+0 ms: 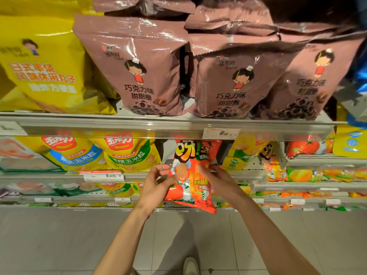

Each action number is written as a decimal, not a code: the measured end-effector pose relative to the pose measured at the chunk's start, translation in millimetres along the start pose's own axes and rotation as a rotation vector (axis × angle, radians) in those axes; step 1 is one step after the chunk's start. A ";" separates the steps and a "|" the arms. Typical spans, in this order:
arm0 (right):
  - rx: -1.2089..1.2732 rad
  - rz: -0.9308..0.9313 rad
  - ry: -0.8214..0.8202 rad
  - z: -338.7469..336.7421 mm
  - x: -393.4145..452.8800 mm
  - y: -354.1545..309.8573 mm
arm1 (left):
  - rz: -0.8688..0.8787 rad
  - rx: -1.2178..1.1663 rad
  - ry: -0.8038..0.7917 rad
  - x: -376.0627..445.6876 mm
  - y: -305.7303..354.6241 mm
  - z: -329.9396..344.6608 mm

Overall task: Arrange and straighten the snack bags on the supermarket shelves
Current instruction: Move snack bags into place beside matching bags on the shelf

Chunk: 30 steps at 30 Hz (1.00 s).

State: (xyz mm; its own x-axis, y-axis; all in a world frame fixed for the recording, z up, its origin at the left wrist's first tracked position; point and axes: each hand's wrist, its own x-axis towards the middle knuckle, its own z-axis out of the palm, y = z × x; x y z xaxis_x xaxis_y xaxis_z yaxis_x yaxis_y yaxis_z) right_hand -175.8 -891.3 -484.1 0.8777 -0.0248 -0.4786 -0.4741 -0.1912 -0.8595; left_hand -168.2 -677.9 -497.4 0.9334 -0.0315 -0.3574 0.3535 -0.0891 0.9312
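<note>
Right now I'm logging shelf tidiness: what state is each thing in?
red snack bag: off the shelf, held by both hands
left hand: gripping bag's left edge
right hand: gripping bag's right edge
brown bags: upright, leaning, crowded
yellow corn bags: standing, tilted

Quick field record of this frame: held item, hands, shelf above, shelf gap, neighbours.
held item: red-orange snack bag, upright, front facing the camera, in front of the second shelf
left hand: left hand grips the bag's left edge
right hand: right hand grips its right edge
shelf above: three brown chocolate ring bags, leaning; yellow bag to their left
shelf gap: open slot behind the held bag
neighbours: yellow corn snack bags left of the slot
price tag: price tag on the upper rail
</note>
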 end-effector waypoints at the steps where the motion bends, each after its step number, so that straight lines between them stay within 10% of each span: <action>1: -0.002 -0.023 -0.036 0.1 -0.1 -2.4 | 0.001 0.008 -0.002 -3.0 0.5 0.3; 30: -0.125 -0.176 0.005 15.8 -92.9 -25.7 | 0.138 0.090 -0.187 -62.2 40.5 -39.0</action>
State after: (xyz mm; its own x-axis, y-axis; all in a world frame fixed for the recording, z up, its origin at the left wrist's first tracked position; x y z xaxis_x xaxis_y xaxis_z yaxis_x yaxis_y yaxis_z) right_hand -246.3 -868.6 -420.4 0.9468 0.0153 -0.3215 -0.3009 -0.3132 -0.9008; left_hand -209.6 -640.7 -434.6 0.9420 -0.2323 -0.2423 0.2090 -0.1590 0.9649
